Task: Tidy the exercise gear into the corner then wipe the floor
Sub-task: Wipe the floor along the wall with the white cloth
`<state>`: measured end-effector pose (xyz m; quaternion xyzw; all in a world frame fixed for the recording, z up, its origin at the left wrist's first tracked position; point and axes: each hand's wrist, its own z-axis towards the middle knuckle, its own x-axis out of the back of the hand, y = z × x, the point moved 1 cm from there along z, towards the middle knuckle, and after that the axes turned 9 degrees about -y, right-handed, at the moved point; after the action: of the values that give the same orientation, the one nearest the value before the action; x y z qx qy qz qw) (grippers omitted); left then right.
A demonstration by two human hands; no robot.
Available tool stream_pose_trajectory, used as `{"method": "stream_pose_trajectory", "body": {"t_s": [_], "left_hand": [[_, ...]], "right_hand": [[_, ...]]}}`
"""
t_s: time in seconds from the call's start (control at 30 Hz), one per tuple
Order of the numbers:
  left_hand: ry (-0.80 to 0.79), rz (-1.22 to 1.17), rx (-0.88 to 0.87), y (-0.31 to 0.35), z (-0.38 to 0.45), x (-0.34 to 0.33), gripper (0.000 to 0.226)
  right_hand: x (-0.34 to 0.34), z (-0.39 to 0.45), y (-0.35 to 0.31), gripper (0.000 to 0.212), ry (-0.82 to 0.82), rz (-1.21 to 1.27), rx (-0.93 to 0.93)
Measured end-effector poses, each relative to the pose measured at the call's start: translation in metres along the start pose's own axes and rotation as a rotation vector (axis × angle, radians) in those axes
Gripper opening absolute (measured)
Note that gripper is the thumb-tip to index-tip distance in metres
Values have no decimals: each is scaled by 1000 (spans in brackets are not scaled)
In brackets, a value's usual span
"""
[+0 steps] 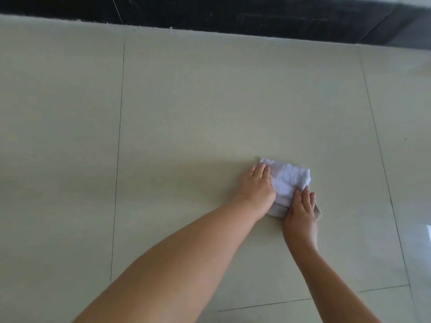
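A folded white cloth (pixel 289 180) lies flat on the pale tiled floor (pixel 210 108), right of centre. My left hand (pixel 256 185) presses on the cloth's left edge, its fingers pointing away from me. My right hand (pixel 302 210) presses flat on the cloth's near right corner with straight fingers. Both forearms reach in from the bottom of the view. No exercise gear is in sight.
A black skirting strip (pixel 233 17) runs along the far edge of the floor. Thin dark grout lines (pixel 117 159) divide the large tiles. A bright white patch (pixel 428 236) shows at the right edge.
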<state>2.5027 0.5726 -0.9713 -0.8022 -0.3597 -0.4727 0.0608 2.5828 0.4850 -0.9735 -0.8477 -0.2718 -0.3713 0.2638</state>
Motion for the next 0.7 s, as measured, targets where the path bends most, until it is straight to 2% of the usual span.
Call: {"method": "stream_pose_trajectory", "body": {"t_s": [0.07,0.1,0.13,0.2,0.27,0.4,0.5,0.6,0.7], "left_hand": [[81,-5,65,-15,19,15,73],[132,-7,111,-26,26,19,72],[147,-30,152,-40,31,24,60],[127,-59,254,-72,35,34,48],[133,-87,351,-109,30,46,46],[296,-22,523,-172,5,52,45],[135,-63,600,-200,-16,48,45],[112,-95,632,-215,-45,32,43],[73,-73,564,-212,-75,13,47]], "right_hand": [[19,32,-15,50,-3,-64,54],[27,47,-26,52,-4,-111,91],[33,62,-38,54,-4,-152,133],[40,87,-69,55,-9,-196,230],[40,107,-107,57,-35,-219,338],[32,124,-185,57,-85,-260,483],[14,120,-221,55,-110,-269,554],[-10,99,-229,56,-157,-232,601],[-31,66,-216,58,-186,-183,637]]}}
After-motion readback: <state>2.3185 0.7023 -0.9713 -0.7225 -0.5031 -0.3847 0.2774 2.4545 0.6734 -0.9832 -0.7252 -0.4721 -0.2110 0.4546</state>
